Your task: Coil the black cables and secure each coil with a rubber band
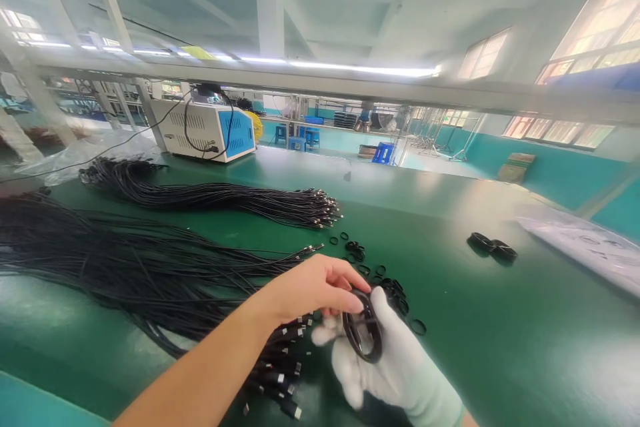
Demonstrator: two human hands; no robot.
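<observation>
My right hand (400, 363), in a white glove, grips a coiled black cable (363, 332) low in the middle of the view. My bare left hand (315, 290) reaches over from the left and pinches the top of the same coil with its fingertips. Small black rubber bands (395, 290) lie scattered on the green table (500, 347) just beyond my hands. Under my left forearm lies a bundle of black cables (125, 260) with their plugs (285, 373) pointing toward me.
A second bundle of black cables (225, 197) lies farther back. Two finished coils (493, 247) rest at the right. A white and blue machine (205, 130) stands at the back left. Clear plastic bags (585, 247) lie at the far right.
</observation>
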